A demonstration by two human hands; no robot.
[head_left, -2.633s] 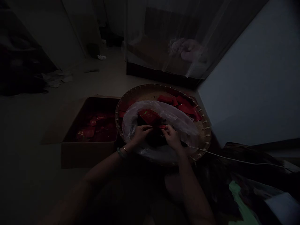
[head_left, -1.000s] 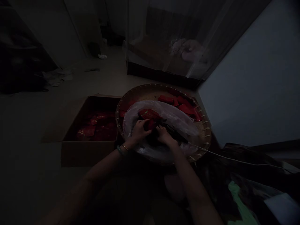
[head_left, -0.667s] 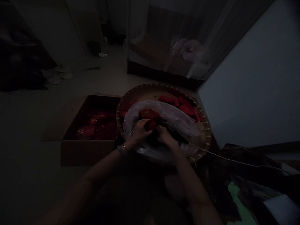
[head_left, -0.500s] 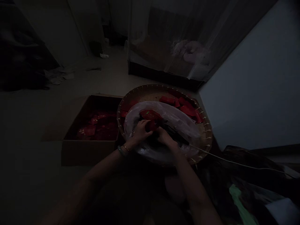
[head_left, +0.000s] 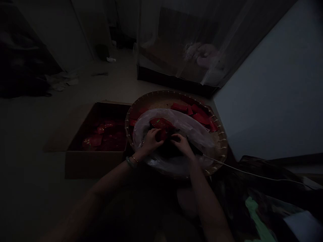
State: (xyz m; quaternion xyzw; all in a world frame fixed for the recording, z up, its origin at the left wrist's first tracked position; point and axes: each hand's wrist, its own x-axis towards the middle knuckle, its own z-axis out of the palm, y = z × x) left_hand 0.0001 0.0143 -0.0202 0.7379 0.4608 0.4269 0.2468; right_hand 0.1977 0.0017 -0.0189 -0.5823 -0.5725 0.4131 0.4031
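The picture is very dark. My left hand (head_left: 151, 141) is closed around a small red packet (head_left: 163, 134), thumb on the near side. To its right, my right hand (head_left: 182, 145) has its fingers bent together beside the packet's mouth. What it pinches, if anything, I cannot make out. Both hands are over an opened clear plastic bag (head_left: 199, 129) with dark contents, lying in a round woven bamboo tray (head_left: 222, 141). Just beyond my left hand, a larger red packet (head_left: 161, 123) with a green mark lies in the bag. A dark tool, partly hidden by my right hand, trails a white cord (head_left: 239, 170).
Several red packets (head_left: 202, 117) lie at the tray's far right. On the left, an open cardboard box (head_left: 94, 164) holds many shiny red packets. A pale wall (head_left: 267, 94) rises on the right; cloth and a green item (head_left: 256, 215) lie at lower right.
My right hand has drawn slightly back to the right from the red packet, and its fingers are bent differently. My left hand keeps the packet in nearly the same place.
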